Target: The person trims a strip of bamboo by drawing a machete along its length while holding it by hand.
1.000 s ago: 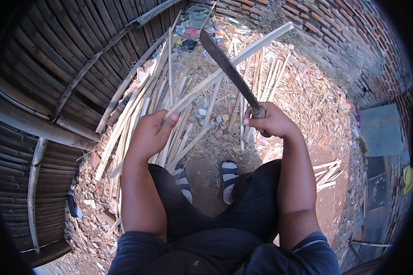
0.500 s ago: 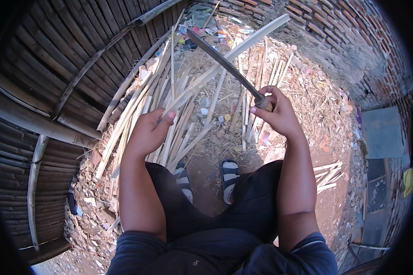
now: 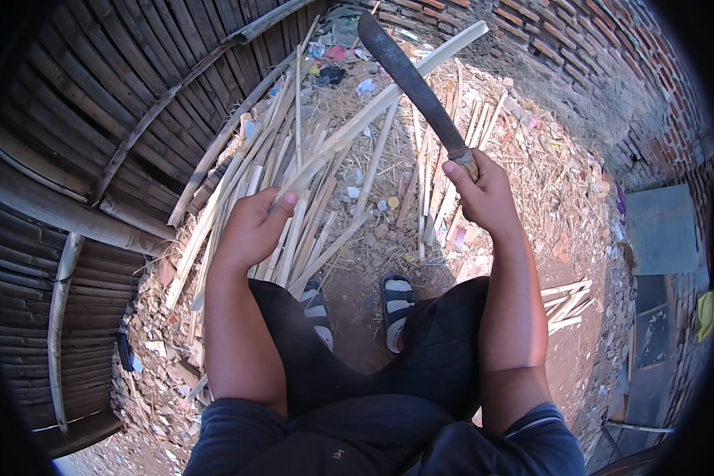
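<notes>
My left hand is closed round the near end of a long pale bamboo strip, which slants up and away to the right. In my right hand is the handle of a machete with a broad dark blade. Its blade points up and to the left and crosses in front of the strip's far half. I cannot tell whether blade and strip touch. Most of the machete's handle is hidden by my fingers.
Cut bamboo strips lie heaped at the left, beside a bamboo slat wall. Shavings and litter cover the ground. A brick wall curves round the far right. A few short sticks lie right of my knee.
The machete has turned so that its broad face shows, and its tip has moved up and right. The far end of the bamboo strip has shifted slightly left.
</notes>
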`<control>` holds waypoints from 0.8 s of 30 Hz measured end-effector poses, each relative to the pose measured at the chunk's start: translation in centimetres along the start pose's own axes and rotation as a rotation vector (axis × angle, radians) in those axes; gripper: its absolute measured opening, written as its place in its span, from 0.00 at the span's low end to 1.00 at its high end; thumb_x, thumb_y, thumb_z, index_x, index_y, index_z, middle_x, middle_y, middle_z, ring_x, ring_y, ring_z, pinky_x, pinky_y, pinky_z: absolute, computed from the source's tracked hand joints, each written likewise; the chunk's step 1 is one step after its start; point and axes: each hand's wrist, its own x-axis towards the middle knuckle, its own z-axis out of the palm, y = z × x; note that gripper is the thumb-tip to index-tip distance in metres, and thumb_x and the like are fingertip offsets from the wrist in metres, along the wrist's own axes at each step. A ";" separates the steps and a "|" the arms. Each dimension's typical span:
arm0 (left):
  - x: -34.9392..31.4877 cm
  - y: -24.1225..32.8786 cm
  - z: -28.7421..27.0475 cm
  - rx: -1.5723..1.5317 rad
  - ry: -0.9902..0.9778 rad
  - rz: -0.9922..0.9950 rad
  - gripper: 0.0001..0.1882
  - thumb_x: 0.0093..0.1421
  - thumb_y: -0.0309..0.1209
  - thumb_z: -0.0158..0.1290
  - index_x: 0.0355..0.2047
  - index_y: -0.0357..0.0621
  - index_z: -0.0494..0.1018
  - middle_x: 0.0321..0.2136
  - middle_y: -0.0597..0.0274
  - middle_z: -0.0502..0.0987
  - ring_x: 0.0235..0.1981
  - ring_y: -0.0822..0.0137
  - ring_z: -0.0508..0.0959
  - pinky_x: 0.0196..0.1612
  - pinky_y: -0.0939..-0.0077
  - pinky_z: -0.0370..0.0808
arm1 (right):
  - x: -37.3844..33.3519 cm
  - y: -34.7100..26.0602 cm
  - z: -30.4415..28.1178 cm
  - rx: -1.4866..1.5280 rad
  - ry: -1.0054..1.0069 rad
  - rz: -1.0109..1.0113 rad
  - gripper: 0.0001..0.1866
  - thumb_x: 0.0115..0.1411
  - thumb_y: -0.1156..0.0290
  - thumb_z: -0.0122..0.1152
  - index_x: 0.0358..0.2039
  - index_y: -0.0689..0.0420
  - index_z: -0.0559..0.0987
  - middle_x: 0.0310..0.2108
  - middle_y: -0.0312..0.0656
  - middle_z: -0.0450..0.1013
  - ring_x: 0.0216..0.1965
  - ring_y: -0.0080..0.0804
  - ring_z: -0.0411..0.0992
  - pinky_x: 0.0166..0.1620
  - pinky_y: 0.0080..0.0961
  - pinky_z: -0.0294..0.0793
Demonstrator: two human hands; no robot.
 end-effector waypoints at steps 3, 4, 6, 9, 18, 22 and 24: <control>0.0 -0.4 -0.4 -0.006 -0.009 -0.018 0.30 0.75 0.55 0.51 0.36 0.36 0.79 0.28 0.64 0.76 0.34 0.72 0.72 0.42 0.70 0.72 | 0.0 -0.6 0.2 0.172 -0.083 0.131 0.26 0.68 0.47 0.68 0.46 0.61 0.83 0.24 0.33 0.73 0.22 0.19 0.69 0.27 0.24 0.69; 0.1 -0.6 -0.4 -0.015 -0.013 -0.021 0.30 0.75 0.55 0.52 0.36 0.36 0.79 0.28 0.64 0.76 0.34 0.72 0.72 0.42 0.70 0.72 | 0.1 -0.7 0.0 0.214 -0.109 0.177 0.26 0.69 0.47 0.68 0.46 0.60 0.83 0.23 0.32 0.72 0.20 0.18 0.68 0.25 0.23 0.68; 0.1 -0.6 0.2 -0.056 -0.005 0.031 0.29 0.75 0.54 0.53 0.37 0.34 0.79 0.23 0.62 0.74 0.29 0.71 0.71 0.37 0.69 0.72 | 0.4 0.5 -0.3 0.344 -0.086 0.133 0.25 0.69 0.47 0.68 0.45 0.59 0.81 0.21 0.29 0.68 0.17 0.16 0.64 0.19 0.20 0.61; 0.2 -0.4 0.2 -0.041 -0.018 0.055 0.28 0.75 0.53 0.54 0.38 0.34 0.80 0.21 0.61 0.74 0.27 0.70 0.70 0.35 0.68 0.72 | 0.3 0.7 -0.5 0.464 -0.027 0.145 0.24 0.69 0.47 0.69 0.45 0.58 0.79 0.20 0.27 0.66 0.17 0.15 0.63 0.17 0.20 0.59; 0.2 -0.9 0.3 -0.059 0.032 0.100 0.28 0.75 0.52 0.54 0.38 0.33 0.80 0.20 0.59 0.74 0.26 0.70 0.69 0.33 0.68 0.71 | -0.2 -0.6 -0.5 0.331 -0.113 0.113 0.24 0.69 0.46 0.67 0.45 0.58 0.80 0.21 0.28 0.68 0.18 0.15 0.64 0.20 0.20 0.61; 0.4 -0.8 0.3 -0.027 0.013 0.083 0.28 0.75 0.52 0.55 0.38 0.34 0.80 0.20 0.60 0.74 0.25 0.70 0.69 0.33 0.67 0.71 | -0.2 -0.4 -0.9 0.351 -0.091 0.190 0.23 0.70 0.50 0.68 0.47 0.60 0.80 0.21 0.29 0.68 0.17 0.17 0.63 0.20 0.21 0.61; 0.3 -0.6 0.2 -0.006 0.015 0.075 0.28 0.75 0.52 0.54 0.37 0.34 0.80 0.21 0.61 0.74 0.26 0.71 0.70 0.34 0.68 0.71 | -0.6 -1.8 -0.3 0.183 -0.136 0.239 0.24 0.69 0.51 0.69 0.49 0.62 0.81 0.21 0.29 0.69 0.17 0.18 0.64 0.19 0.23 0.61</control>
